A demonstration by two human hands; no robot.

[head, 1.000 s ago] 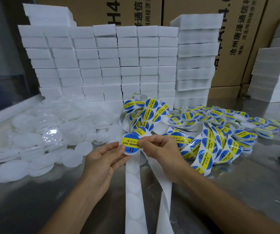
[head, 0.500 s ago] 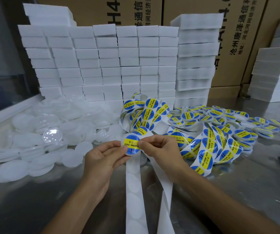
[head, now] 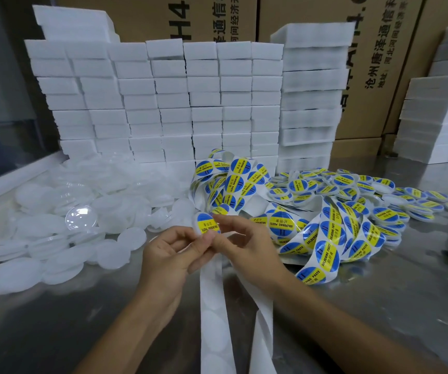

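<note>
Pinching a round sticker by its lower edge, the left hand has thumb and forefinger closed on it, with the other fingers curled underneath. The right hand meets it from the other side: its forefinger tip lies on the sticker's upper right edge, the thumb is bent just below, and the remaining fingers are loosely curled. The sticker — blue with a yellow band reading SOLDERING PASTE — is held upright above the steel table, between the two hands and facing the camera. Whether a lid sits behind it I cannot tell.

Below the hands, two lengths of white backing strip run down toward the near edge, with bare round patches on them. Behind and to the right of the hands lies a tangled label strip that carries more of the same stickers. To the left is a heap of clear plastic lids; far right, a spread of labelled lids. White foam blocks are stacked in columns along the back — cardboard cartons stand behind them.
</note>
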